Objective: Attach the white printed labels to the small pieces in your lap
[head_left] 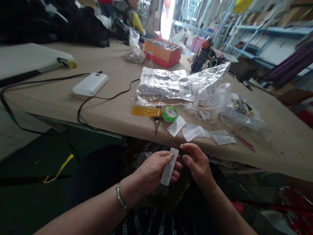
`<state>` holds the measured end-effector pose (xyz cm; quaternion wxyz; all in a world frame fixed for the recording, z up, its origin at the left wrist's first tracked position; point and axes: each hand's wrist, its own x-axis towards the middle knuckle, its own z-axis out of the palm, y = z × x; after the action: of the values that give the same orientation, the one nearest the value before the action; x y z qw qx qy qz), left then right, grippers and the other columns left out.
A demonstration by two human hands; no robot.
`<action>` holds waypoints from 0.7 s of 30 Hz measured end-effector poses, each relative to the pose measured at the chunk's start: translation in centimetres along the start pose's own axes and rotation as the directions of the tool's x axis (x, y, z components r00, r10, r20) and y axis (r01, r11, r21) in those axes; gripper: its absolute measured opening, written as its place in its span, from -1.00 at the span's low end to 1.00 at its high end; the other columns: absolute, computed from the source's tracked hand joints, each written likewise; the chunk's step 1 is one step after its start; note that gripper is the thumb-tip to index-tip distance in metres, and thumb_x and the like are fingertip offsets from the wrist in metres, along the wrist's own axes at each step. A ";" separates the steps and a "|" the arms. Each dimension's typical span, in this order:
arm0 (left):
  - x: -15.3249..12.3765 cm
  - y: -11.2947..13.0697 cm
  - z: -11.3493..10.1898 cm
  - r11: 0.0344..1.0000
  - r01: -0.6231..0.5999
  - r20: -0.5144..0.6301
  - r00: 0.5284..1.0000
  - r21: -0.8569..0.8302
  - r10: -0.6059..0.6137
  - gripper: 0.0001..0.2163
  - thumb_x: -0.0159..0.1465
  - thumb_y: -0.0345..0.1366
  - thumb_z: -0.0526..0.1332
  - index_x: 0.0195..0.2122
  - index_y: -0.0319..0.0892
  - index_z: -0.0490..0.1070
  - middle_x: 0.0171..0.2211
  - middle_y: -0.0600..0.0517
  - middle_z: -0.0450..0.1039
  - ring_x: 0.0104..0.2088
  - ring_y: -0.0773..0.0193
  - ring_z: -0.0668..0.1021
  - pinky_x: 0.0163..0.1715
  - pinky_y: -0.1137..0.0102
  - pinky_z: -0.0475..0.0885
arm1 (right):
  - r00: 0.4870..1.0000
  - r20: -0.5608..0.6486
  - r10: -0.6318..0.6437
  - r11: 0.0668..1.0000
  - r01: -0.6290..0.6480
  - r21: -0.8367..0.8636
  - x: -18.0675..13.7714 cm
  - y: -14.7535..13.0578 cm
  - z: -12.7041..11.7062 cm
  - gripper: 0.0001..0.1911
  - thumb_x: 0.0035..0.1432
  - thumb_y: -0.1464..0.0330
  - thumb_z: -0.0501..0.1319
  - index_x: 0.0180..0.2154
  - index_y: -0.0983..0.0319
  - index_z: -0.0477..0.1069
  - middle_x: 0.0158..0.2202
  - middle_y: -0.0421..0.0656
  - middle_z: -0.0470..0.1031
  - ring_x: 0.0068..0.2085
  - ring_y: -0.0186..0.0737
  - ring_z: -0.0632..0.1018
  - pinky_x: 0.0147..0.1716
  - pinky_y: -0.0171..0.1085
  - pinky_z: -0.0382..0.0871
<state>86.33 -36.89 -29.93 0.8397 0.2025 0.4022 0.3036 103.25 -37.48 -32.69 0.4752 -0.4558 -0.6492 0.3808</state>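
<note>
My left hand point(158, 168) is closed on a white printed label strip point(169, 167), the thumb pressing its upper part against the fingers. Just to the right, my right hand point(199, 163) is open, thumb and fingers apart, with nothing visible between them. Both are over my lap, below the table edge. Several printed white label sheets point(193, 132) lie near that edge. Left of them are a green-rimmed roll point(170, 114) and a soldering iron point(157, 122), its tip toward me. Pink tweezers point(244, 142) rest at the right.
Behind the roll lies a silvery foil bag point(163, 83), with clear plastic bags point(212, 98) beside it. A black cord point(110, 98) trails near a white power bank point(90, 84). Farther back stand an orange box point(162, 54) and a dark bottle point(201, 55). White scraps lie beneath my hands.
</note>
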 end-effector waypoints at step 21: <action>-0.1 -0.9 -0.5 0.990 -0.004 0.043 0.999 0.139 -0.002 -0.83 0.18 -0.25 0.19 -0.34 -0.28 0.37 -0.53 0.01 0.42 -0.68 0.45 0.39 -0.67 0.55 0.27 | 0.810 0.552 0.196 0.709 -0.506 0.491 1.7 1.5 1.6 -0.61 -0.03 0.20 0.33 -0.17 0.24 0.38 0.02 -0.01 0.39 -0.11 -0.15 0.50 -0.18 -0.22 0.42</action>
<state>86.22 -37.59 -30.68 0.8319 0.2673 0.4041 0.2706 101.83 -35.54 -34.03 0.3447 -0.2890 -0.4788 0.7539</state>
